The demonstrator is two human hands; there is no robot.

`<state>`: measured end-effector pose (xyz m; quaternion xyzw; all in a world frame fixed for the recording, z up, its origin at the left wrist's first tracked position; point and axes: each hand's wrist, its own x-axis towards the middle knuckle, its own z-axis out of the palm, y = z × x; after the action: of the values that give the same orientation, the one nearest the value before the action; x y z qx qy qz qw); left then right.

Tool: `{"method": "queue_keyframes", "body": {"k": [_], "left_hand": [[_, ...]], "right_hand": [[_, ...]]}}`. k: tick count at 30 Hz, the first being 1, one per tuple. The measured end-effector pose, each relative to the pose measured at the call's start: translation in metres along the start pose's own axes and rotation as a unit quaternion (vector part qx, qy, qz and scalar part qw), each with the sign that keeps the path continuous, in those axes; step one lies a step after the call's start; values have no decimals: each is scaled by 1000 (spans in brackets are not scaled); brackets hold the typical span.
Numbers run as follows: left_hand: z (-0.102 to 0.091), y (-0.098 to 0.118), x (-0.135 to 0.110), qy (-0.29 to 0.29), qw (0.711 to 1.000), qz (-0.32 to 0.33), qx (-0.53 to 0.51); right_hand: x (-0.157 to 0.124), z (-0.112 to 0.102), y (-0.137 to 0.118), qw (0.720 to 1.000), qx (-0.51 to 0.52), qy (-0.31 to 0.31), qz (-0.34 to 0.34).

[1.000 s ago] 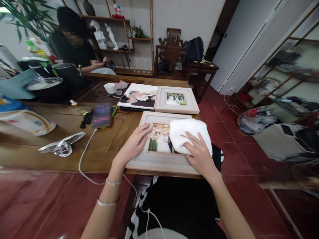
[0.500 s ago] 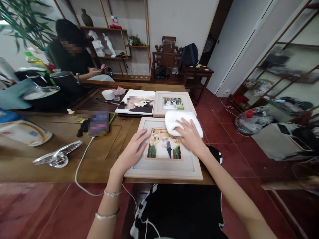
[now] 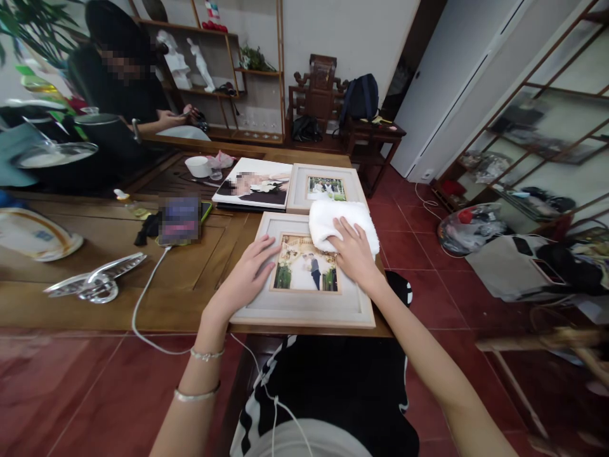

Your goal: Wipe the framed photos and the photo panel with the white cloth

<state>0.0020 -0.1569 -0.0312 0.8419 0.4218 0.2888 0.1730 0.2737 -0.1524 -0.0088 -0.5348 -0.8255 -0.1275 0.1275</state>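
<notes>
A pale wooden picture frame (image 3: 304, 304) with a wedding photo lies flat at the near edge of the wooden table (image 3: 95, 298). My left hand (image 3: 247, 273) rests flat on the frame's left side, fingers spread. My right hand (image 3: 351, 254) presses down on a folded white towel (image 3: 340, 219) at the frame's upper right corner, fingers flat on the cloth. A second, smaller frame (image 3: 326, 188) lies just beyond the towel, and a photo print (image 3: 254, 184) lies left of it.
A phone (image 3: 181, 219) with a white cable, a silver ornament (image 3: 92, 285), a plate (image 3: 33, 235) and a white cup (image 3: 197, 166) sit on the table. Another person (image 3: 118, 76) sits at the far left. Bags and clutter lie on the red tiled floor at right.
My right hand slid the towel from the photo's right side up to the frame's upper right corner, uncovering the photo. My left hand stayed on the frame's left side.
</notes>
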Motion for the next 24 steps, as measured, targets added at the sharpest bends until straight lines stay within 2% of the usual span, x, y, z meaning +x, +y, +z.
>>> {"method": "queue_keyframes", "body": {"k": [7, 14, 20, 24], "left_hand": [[2, -2, 0, 3, 1000, 6, 8], [5, -5, 2, 13, 999, -2, 32], [7, -7, 4, 14, 999, -7, 42], [8, -7, 4, 23, 999, -12, 40]], "right_hand": [[0, 0, 1, 1000, 1, 1, -9], [-2, -6, 0, 999, -8, -27, -25], [-16, -23, -14, 997, -2, -62, -49], [-39, -47, -24, 993, 35, -93, -67]]}}
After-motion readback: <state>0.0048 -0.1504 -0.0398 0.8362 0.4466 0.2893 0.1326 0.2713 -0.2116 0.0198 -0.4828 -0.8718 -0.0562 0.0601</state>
